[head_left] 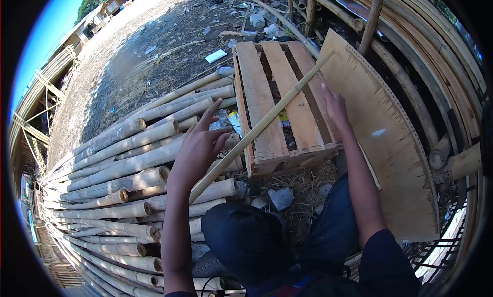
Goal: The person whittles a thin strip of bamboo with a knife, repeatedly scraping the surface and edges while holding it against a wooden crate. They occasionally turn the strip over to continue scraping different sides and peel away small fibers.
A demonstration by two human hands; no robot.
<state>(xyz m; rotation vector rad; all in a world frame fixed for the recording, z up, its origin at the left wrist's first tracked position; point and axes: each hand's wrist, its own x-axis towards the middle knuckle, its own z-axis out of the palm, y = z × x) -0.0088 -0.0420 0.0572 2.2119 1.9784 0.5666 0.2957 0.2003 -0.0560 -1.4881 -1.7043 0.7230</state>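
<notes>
A long split bamboo strip [267, 121] runs slantwise across the slatted wooden crate [258, 107]. Its far end overlaps a plywood sheet [393, 158], while its near end reaches back by my left forearm. My left hand [201, 145] is raised beside the strip, fingers spread and holding nothing. Over the crate's right side, my right hand [336, 104] has its fingers curled, close to the strip's far part. What it grips is too thin and hidden to make out. A narrow pale sliver [371, 166] shows past my right forearm, against the plywood.
Many bamboo poles [128, 158] lie stacked on the left, their cut ends toward me. More poles and long slats [411, 30] line the right side. Litter and a white piece [216, 55] are scattered on the dirt ahead. A stone [281, 198] lies before my knees.
</notes>
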